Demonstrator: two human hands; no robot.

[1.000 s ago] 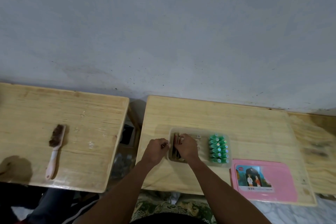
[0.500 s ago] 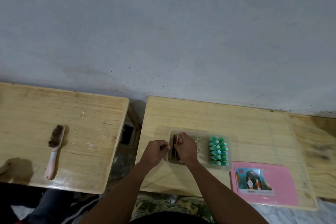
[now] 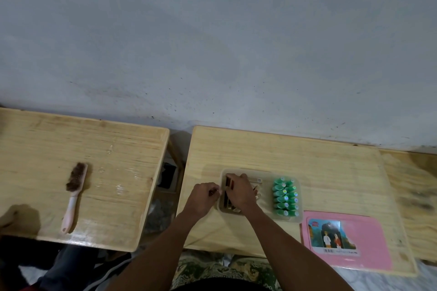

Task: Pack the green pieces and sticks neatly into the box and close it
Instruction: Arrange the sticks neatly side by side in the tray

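Observation:
A clear plastic box point(image 3: 298, 219) sits on the middle wooden table. Green pieces point(image 3: 285, 196) stand packed in two neat rows in its right part. Brown wooden sticks point(image 3: 227, 190) lie in its left part. My right hand point(image 3: 240, 190) reaches into the box from the front and presses its fingers down on the sticks. My left hand point(image 3: 203, 196) rests at the box's left outer wall, fingers curled against the rim. The pink lid point(image 3: 369, 243), with a picture label, lies flat on the table to the right of the box.
A second wooden table point(image 3: 118, 149) stands to the left across a gap, with a pink-handled brush point(image 3: 73, 194) on it. A grey wall rises behind both tables. A third wooden surface point(image 3: 413, 184) adjoins at the far right.
My right hand has shifted slightly over the sticks in the box. My left hand stays at the box's left wall. The box and lid have not moved.

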